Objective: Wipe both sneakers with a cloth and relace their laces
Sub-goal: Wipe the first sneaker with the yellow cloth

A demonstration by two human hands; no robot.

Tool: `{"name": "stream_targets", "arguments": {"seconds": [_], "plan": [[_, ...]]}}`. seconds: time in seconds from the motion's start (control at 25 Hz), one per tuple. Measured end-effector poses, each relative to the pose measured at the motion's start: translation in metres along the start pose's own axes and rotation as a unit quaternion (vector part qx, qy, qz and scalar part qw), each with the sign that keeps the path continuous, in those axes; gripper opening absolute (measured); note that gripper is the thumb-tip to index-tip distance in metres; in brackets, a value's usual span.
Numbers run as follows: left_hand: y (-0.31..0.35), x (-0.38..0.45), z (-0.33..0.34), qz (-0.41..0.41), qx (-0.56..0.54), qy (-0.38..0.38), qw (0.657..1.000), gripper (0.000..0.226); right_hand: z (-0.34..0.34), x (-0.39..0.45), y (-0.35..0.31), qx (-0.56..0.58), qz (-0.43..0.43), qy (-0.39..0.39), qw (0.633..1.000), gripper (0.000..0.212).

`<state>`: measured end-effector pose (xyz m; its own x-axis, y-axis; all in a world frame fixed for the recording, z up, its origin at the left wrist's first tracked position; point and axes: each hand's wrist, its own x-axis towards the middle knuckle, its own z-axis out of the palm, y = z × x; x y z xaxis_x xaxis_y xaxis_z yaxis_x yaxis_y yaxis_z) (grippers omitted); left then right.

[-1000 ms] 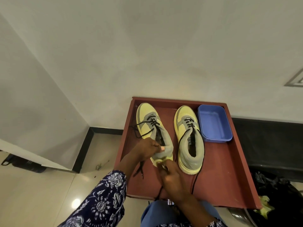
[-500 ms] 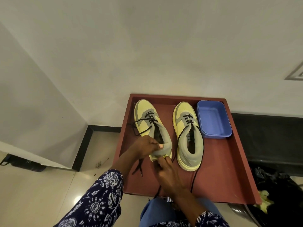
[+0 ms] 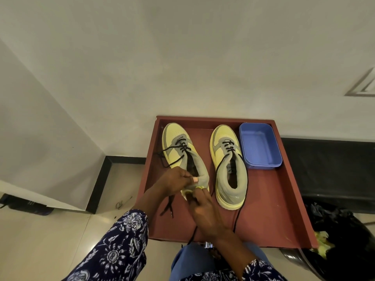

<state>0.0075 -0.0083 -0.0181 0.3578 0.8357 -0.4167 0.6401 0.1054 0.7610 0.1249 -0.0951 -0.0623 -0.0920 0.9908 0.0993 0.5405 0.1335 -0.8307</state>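
Two yellow-and-grey sneakers stand side by side on a red-brown table (image 3: 274,209), toes pointing away from me. My left hand (image 3: 174,181) grips the heel collar of the left sneaker (image 3: 176,142), thumb on its grey rim. My right hand (image 3: 205,211) presses its pinched fingertips against the same heel from below; what lies under those fingers is hidden. The left sneaker's black lace (image 3: 168,154) is loose, with its ends (image 3: 168,207) trailing on the table. The right sneaker (image 3: 227,173) stands untouched, and its lace runs down to the table's near edge. No cloth shows.
A blue plastic tub (image 3: 259,147) sits at the table's far right corner, beside the right sneaker. The table stands against a pale wall. A black bin bag (image 3: 341,230) with yellow scraps is at the lower right. Tiled floor lies to the left.
Both hands stay at the left sneaker's heel; my right hand has crept slightly closer to it. The view has shifted a little.
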Motion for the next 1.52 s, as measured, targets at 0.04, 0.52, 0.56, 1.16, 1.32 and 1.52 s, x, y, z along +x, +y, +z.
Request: {"name": "stream_targets", "arguments": {"seconds": [0.04,0.52,0.56,1.16,1.32,1.52], "plan": [[0.000,0.000,0.000,-0.001,0.003,-0.001,1.000,0.030,-0.002,-0.001,0.004,-0.010,0.007,-0.001,1.000,0.008],[-0.003,0.001,0.000,0.001,-0.004,0.005,1.000,0.029,-0.012,0.000,0.024,-0.185,-0.135,0.122,0.966,0.024],[-0.004,0.000,0.000,0.004,-0.003,0.007,1.000,0.029,-0.010,0.000,0.024,-0.177,-0.120,0.132,0.968,0.024],[-0.038,-0.038,0.033,0.270,0.204,0.234,0.912,0.039,-0.006,-0.019,-0.013,0.430,0.411,0.223,0.773,0.017],[-0.035,-0.040,0.041,0.231,0.187,0.274,0.915,0.033,-0.007,-0.001,-0.033,0.579,0.471,0.213,0.631,0.015],[-0.040,-0.038,0.040,0.247,0.184,0.272,0.912,0.030,-0.010,0.017,-0.035,0.561,0.467,0.214,0.649,0.018]]}}
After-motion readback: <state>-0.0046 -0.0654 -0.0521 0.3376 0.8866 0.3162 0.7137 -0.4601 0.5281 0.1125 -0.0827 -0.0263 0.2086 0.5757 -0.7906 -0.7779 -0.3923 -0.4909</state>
